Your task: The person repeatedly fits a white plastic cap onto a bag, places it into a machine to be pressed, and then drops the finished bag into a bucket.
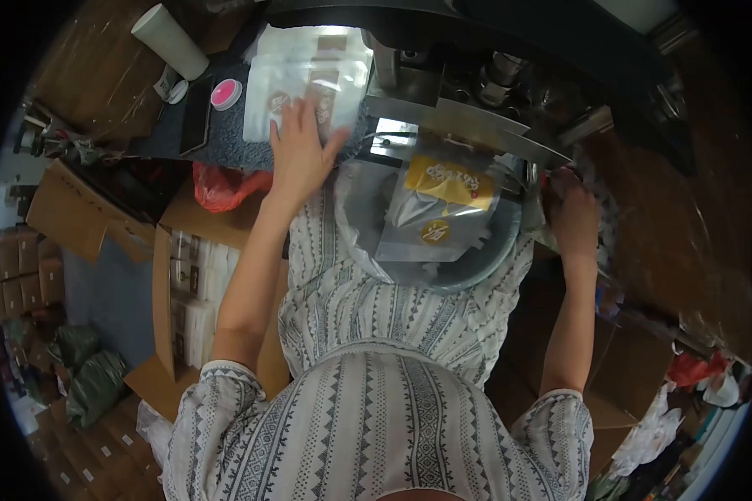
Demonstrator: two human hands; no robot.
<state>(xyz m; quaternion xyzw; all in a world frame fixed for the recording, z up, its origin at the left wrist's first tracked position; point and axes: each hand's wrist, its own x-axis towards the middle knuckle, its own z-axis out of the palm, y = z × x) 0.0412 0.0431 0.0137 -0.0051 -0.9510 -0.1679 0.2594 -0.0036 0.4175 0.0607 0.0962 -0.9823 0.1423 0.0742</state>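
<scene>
My left hand [301,154] lies with its fingers spread on a stack of translucent plastic pouches [267,79], which rests on a grey fuzzy cloth [255,121]. My right hand [575,217] is at the right end of a metal machine [468,113], its fingers curled at some pale plastic. What it grips is partly hidden and I cannot make it out. Between the hands, a clear pouch with a yellow printed band [447,179] hangs at the machine's front edge. Beneath it a grey basin [485,271] with a plastic liner sits on my lap.
Left of the stack are a pink-lidded jar [226,94], a dark phone-like slab [195,115] and a white cup [171,42]. A red plastic bag [226,188] hangs below the edge. An open cardboard box [165,292] of packed goods stands at my left.
</scene>
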